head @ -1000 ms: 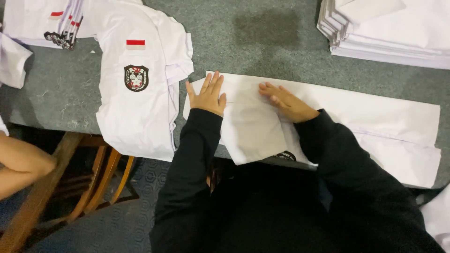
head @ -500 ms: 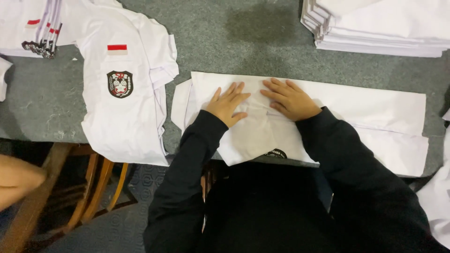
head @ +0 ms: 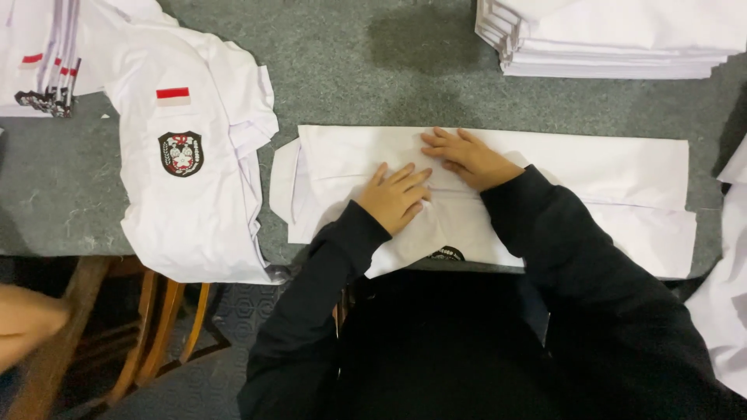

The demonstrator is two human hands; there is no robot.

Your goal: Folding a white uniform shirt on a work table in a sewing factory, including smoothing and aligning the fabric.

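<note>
A white shirt [head: 615, 175] lies folded lengthwise across the grey table [head: 366, 85] in front of me. My left hand [head: 395, 196] rests flat on its middle, fingers spread a little. My right hand [head: 467, 155] lies flat just beyond it, near the far edge of the folded cloth, fingers pointing left. Both hands press on the fabric and hold nothing. A dark badge [head: 447, 253] on the shirt peeks out at the table's near edge. Black sleeves cover both my arms.
A pile of white shirts with a red-and-white patch and a black crest [head: 180, 152] hangs over the table edge at the left. A neat stack of folded white shirts [head: 622, 39] sits at the far right. Another person's arm [head: 27, 323] and a wooden stool [head: 163, 327] are at the lower left.
Both hands have slid over the shirt: the left moved right toward the middle, the right moved up to the far edge. The view has shifted left to right across the table.
</note>
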